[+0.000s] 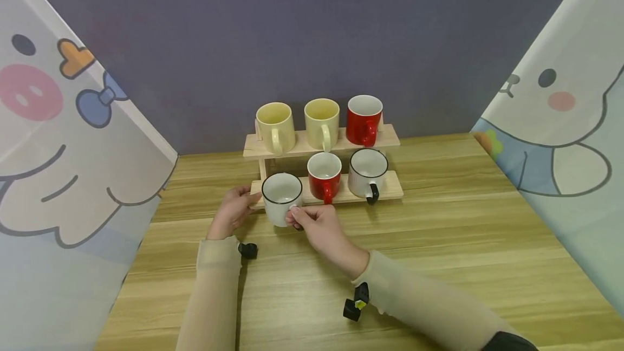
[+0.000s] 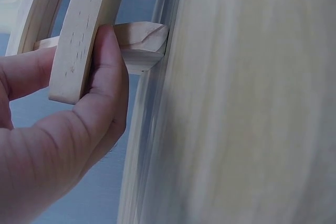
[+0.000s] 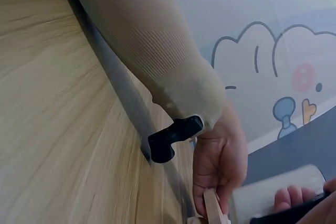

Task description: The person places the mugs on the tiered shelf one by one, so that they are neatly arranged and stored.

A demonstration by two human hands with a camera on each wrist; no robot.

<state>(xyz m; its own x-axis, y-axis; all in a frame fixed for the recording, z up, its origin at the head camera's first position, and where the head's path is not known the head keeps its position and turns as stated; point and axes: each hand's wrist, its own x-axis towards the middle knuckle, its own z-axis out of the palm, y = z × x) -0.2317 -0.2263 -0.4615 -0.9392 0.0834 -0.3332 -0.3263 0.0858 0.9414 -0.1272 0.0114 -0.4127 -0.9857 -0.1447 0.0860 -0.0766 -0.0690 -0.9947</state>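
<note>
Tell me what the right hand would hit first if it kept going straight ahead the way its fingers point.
The right hand already has its grip on the white mug at the handle side. Pushed straight on, toward the back left, mug and fingers would probably meet the wooden rack at its lower shelf's left end; depth is unclear.

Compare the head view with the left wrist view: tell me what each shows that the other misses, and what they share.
Only the head view shows the mugs: the right hand pinching the white mug at the lower shelf's left end, five more mugs on the rack, and the table.

Only the left wrist view shows the grip close up: the thumb pressed on the rack's wooden side piece, beside a crossbar end.

Both show the left hand holding the rack's left side.
</note>
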